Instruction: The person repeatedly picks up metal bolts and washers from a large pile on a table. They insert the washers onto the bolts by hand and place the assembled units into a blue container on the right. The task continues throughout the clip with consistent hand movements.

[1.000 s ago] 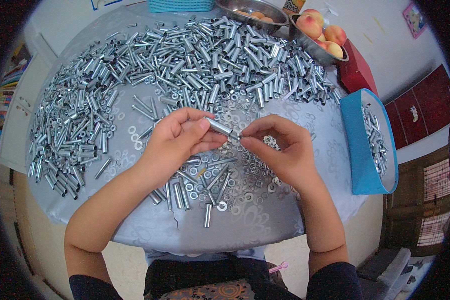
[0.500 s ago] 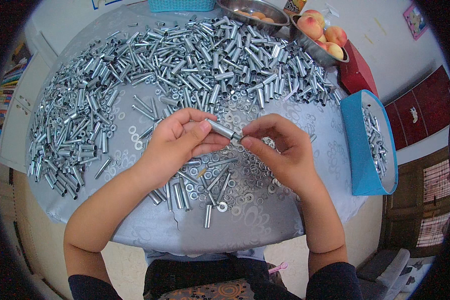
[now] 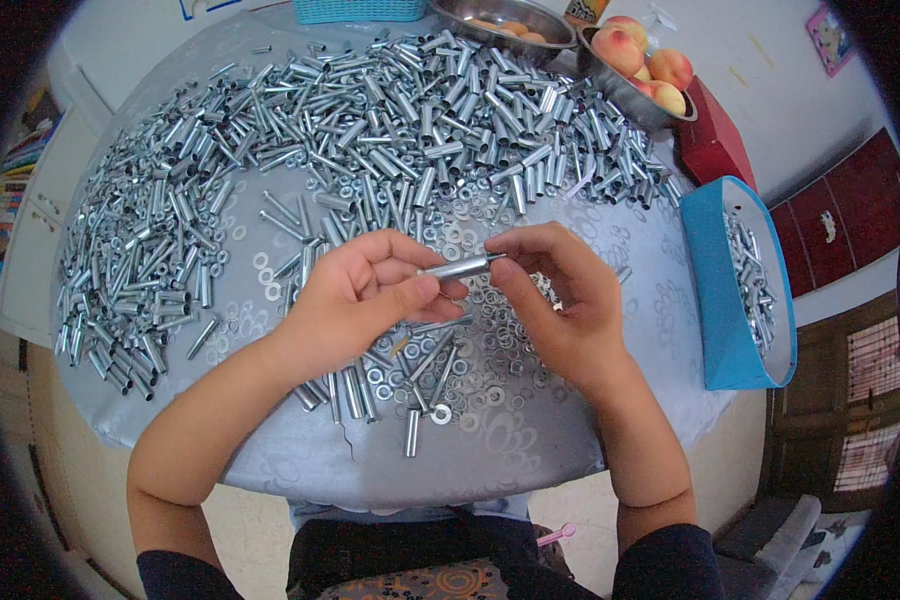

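Note:
My left hand [image 3: 368,296] is closed round a shiny metal sleeve [image 3: 458,268], its thumb and fingers on the left end. The sleeve lies nearly level above the table. From its right end a thin, darker tip sticks out. My right hand [image 3: 560,290] pinches at that tip between thumb and forefinger. Under my hands lie loose washers [image 3: 515,335], nuts and bolts. Close to the table's front edge, a single sleeve [image 3: 412,433] lies by itself, with several more sleeves and bolts [image 3: 358,392] just left of it.
A wide heap of metal sleeves and bolts [image 3: 370,130] arcs across the far and left table. At the right stands a blue bin [image 3: 720,300] of metal parts. Farther back are a bowl [image 3: 610,85] of peaches, a bowl [image 3: 450,22] of eggs, a red box [image 3: 710,140] and a turquoise basket [image 3: 360,10].
The sleeve has turned from slanting down to the right to nearly level, its right end now higher. My right fingers have moved slightly up and right with that end.

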Available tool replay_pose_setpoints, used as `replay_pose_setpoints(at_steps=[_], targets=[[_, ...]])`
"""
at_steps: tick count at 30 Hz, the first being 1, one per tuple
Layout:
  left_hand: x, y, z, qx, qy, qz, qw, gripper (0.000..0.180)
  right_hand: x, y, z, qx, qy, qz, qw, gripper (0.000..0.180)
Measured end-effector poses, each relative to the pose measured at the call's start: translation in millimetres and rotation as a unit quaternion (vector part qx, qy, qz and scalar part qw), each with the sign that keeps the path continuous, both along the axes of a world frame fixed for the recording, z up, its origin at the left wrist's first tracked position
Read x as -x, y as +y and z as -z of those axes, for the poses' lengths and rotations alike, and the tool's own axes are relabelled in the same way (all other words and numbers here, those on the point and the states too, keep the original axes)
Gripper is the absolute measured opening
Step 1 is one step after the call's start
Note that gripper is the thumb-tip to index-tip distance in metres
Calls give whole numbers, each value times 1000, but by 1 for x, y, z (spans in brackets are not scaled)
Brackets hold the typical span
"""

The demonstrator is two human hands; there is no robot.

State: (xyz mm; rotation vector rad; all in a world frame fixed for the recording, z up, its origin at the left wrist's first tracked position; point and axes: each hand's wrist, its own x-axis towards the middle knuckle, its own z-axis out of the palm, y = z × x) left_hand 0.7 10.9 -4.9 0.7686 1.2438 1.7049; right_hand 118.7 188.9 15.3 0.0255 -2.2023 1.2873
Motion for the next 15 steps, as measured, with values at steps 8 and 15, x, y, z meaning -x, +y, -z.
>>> replay_pose_setpoints(at_steps=[8,15], targets=[[-16,1,1,-42,149,-56,986,43,-5,-2,-15,-102,-25,-29,994,13],[-16,2,0,-5,377,-79,923,33,-1,0,-7,-201,18,-80,976,18]])
